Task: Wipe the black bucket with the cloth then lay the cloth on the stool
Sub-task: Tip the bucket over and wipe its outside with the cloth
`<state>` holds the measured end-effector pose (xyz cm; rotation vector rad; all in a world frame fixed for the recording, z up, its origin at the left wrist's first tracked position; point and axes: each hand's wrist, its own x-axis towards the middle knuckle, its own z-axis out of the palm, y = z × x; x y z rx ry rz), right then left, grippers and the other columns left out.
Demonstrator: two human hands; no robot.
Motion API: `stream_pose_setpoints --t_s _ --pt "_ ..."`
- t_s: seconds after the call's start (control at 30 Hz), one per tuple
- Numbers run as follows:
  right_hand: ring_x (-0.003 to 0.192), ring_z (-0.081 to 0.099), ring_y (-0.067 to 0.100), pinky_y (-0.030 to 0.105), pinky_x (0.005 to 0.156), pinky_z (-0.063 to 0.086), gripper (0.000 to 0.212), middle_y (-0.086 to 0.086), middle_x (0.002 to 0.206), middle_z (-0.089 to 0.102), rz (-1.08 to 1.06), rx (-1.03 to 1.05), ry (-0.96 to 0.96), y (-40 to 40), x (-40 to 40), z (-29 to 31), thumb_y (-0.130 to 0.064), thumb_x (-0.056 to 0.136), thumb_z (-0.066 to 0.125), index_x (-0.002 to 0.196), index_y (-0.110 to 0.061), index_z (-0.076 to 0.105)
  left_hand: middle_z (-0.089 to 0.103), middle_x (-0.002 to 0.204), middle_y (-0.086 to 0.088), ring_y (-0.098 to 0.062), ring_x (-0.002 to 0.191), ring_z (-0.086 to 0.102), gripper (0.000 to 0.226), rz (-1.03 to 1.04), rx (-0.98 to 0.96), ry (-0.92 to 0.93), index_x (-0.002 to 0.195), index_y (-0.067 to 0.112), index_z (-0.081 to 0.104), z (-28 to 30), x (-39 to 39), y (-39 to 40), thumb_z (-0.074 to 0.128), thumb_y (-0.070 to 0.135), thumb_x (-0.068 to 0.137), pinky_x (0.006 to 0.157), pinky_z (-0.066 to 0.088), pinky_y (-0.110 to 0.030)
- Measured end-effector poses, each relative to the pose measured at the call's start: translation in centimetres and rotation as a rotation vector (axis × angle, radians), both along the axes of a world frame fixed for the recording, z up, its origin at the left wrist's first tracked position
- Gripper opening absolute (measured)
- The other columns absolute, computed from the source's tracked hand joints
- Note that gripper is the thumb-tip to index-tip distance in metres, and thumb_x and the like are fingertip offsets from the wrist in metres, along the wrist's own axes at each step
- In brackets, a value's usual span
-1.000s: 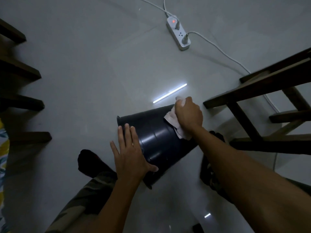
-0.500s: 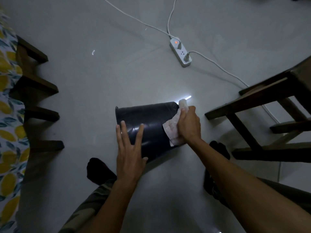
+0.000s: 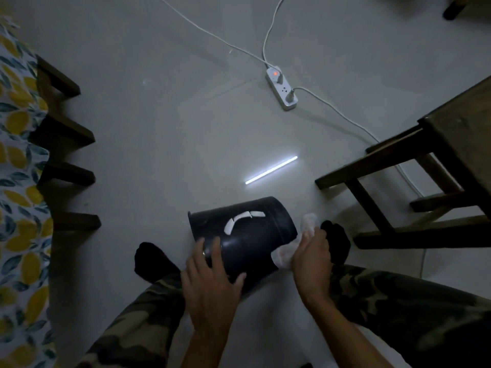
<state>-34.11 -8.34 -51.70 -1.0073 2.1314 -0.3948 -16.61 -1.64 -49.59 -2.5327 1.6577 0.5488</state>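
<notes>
The black bucket [image 3: 247,235] lies on its side on the grey floor between my feet, its rim to the left and its base to the right. My left hand [image 3: 210,285] rests flat on the bucket's near wall, fingers spread. My right hand [image 3: 312,257] holds the white cloth [image 3: 285,253] pressed against the bucket's right end, with a tail of cloth sticking up past my fingers. The dark wooden stool [image 3: 457,134] stands to the right, its seat partly cut off by the frame edge.
A white power strip [image 3: 282,88] with cables lies on the floor farther away. Dark wooden furniture legs [image 3: 66,134] and a lemon-print fabric [image 3: 18,181] line the left side. My black-socked feet [image 3: 152,261] flank the bucket. A light strip reflects on the floor [image 3: 271,170].
My right hand slid the cloth from the bucket's upper side down around its right end. The bucket has turned slightly, and the view has tilted up.
</notes>
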Motion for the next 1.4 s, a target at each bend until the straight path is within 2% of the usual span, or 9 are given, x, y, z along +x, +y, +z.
stream_pose_setpoints --t_s 0.1,0.17,0.33,0.57,0.77,0.97,1.13,1.27,1.4 --pt "0.127 0.052 0.026 0.013 0.098 0.042 0.043 0.011 0.142 0.053 0.177 0.040 -0.123 1.3 1.1 0.2 -0.034 0.106 0.045 0.144 -0.015 0.044 -0.009 0.168 -0.017 -0.035 0.154 0.006 0.149 -0.017 0.154 -0.014 0.161 0.019 0.007 -0.2 1.0 -1.7 0.078 0.081 0.046 0.118 0.025 -0.050" --pt "0.126 0.056 0.024 0.020 0.105 0.042 0.048 0.011 0.142 0.051 0.398 0.322 -0.099 2.4 2.7 -0.5 -0.037 0.102 0.053 0.143 -0.015 0.043 -0.029 0.163 -0.017 -0.035 0.154 -0.015 0.158 -0.024 0.224 0.008 0.158 0.015 -0.016 -0.9 1.6 -2.0 0.068 0.091 0.048 0.122 0.008 -0.048" --pt "0.152 0.030 0.025 0.051 0.123 0.027 0.059 0.009 0.164 0.035 1.274 -0.157 0.182 8.5 4.8 -3.3 -0.046 0.105 0.034 0.157 -0.019 0.035 -0.008 0.167 -0.022 -0.035 0.155 0.001 0.127 -0.049 0.119 0.083 0.159 0.002 0.004 -3.1 2.3 -0.3 0.051 0.083 0.075 0.122 0.016 -0.047" --pt "0.158 0.012 0.022 0.052 0.127 0.010 0.062 0.001 0.171 0.018 1.247 -0.189 0.184 2.0 7.5 -6.0 -0.048 0.105 0.034 0.162 -0.026 0.019 0.005 0.165 -0.029 -0.040 0.152 0.016 0.133 -0.096 0.039 0.074 0.157 -0.004 0.015 -4.6 3.4 -0.3 0.070 0.078 0.067 0.117 0.033 -0.050" --pt "0.144 0.041 0.021 0.046 0.124 0.024 0.052 0.005 0.151 0.052 0.808 -0.094 0.295 -4.4 6.7 -8.3 -0.041 0.107 0.024 0.150 -0.020 0.045 -0.029 0.161 -0.013 -0.026 0.152 -0.016 0.160 -0.066 0.200 0.162 0.160 0.008 -0.006 -3.6 3.4 -1.2 0.073 0.087 0.046 0.122 0.011 -0.041" --pt "0.158 0.009 0.036 0.057 0.123 0.020 0.071 0.019 0.170 0.011 0.898 -0.060 0.410 6.1 3.3 -6.6 -0.035 0.103 0.041 0.163 -0.008 0.016 -0.025 0.164 -0.019 -0.032 0.155 -0.011 0.160 -0.199 0.265 0.170 0.159 0.008 -0.010 -3.6 3.2 -2.6 0.081 0.078 0.048 0.119 0.003 -0.038" --pt "0.155 0.026 0.027 0.051 0.123 0.022 0.061 0.006 0.167 0.030 1.100 -0.272 0.194 7.2 7.6 -5.8 -0.045 0.102 0.037 0.159 -0.022 0.030 -0.001 0.164 -0.028 -0.041 0.152 0.016 0.097 -0.251 0.027 0.041 0.155 -0.008 0.020 -4.8 2.9 0.0 0.055 0.055 0.090 0.117 0.036 -0.051" --pt "0.132 0.053 0.028 0.046 0.116 0.033 0.045 0.006 0.140 0.060 0.960 -0.168 0.249 -1.2 6.1 -8.0 -0.043 0.102 0.037 0.138 -0.023 0.056 -0.007 0.166 -0.024 -0.036 0.154 0.008 0.156 -0.218 0.180 0.099 0.158 -0.001 0.010 -4.3 2.8 -0.3 0.076 0.084 0.046 0.118 0.020 -0.042" --pt "0.103 0.067 0.027 0.035 0.089 0.045 0.053 0.006 0.107 0.071 0.620 -0.007 0.332 -5.1 1.9 -9.4 -0.046 0.101 0.020 0.112 -0.019 0.064 -0.016 0.166 -0.020 -0.035 0.155 0.005 0.165 -0.209 0.222 0.098 0.159 0.004 0.004 -3.8 2.3 -0.6 0.081 0.082 0.036 0.118 0.017 -0.041"
